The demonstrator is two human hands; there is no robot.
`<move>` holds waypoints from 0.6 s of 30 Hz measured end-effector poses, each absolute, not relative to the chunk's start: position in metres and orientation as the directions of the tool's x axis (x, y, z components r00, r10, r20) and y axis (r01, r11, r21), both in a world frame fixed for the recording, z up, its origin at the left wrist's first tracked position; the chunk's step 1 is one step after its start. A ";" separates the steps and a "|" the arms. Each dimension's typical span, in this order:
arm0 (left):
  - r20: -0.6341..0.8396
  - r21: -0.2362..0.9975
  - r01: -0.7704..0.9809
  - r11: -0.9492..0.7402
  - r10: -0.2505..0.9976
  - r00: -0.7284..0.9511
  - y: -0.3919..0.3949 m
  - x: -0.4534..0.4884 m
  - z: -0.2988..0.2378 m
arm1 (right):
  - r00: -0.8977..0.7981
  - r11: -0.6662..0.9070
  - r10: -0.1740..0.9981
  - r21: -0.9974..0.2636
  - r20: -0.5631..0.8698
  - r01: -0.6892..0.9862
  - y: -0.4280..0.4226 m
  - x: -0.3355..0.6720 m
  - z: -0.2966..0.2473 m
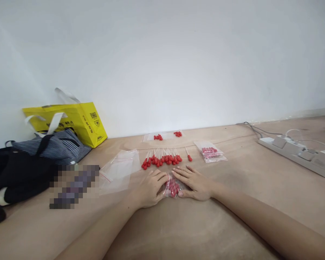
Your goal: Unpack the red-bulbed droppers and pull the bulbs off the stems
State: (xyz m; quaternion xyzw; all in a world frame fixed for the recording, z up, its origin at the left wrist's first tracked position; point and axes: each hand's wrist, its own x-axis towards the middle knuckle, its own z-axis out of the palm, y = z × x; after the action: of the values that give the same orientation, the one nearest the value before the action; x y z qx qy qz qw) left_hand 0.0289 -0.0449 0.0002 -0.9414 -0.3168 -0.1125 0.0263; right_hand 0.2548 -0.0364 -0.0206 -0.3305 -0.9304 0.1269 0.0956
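Note:
A small clear zip bag [173, 187] holding red-headed pieces lies on the table between my hands. Curled around its left edge, my left hand [153, 188] grips the plastic with fingers and thumb. My right hand [196, 183] rests flat on the other side, its fingers stretched out and its thumb tip touching the bag. Just beyond my hands is a pile of thin pale sticks with red bulb-shaped heads [162, 159]. One such stick [189, 157] lies apart, right of the pile.
Flat clear bags [121, 169] lie at left, and filled bags [209, 151] are stacked at right. More red-headed sticks [158, 137] sit on plastic near the wall. A power strip [298, 153] stands far right. A yellow bag [70, 119] and striped bag [56, 144] stand left.

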 end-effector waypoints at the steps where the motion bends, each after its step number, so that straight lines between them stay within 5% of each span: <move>1: 0.217 0.007 0.615 -0.788 0.602 0.769 -0.045 0.030 0.000 | -0.764 0.751 0.638 -0.296 0.094 0.590 -0.036 0.255 -0.021; 10: 0.300 0.124 0.573 -0.810 0.581 0.757 -0.046 0.026 0.000 | -0.754 0.740 0.651 -0.294 0.089 0.605 -0.037 0.256 -0.020; 18: 0.231 0.191 0.567 -0.801 0.598 0.768 -0.046 0.021 -0.002 | -0.749 0.734 0.657 -0.299 0.084 0.610 -0.037 0.255 -0.021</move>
State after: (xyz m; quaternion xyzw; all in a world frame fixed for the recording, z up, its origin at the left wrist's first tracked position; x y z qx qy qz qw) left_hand 0.0213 -0.0460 -0.0023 -0.9385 -0.3102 -0.1410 -0.0551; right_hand 0.2549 -0.0369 -0.0208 -0.3418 -0.9266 0.1273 0.0920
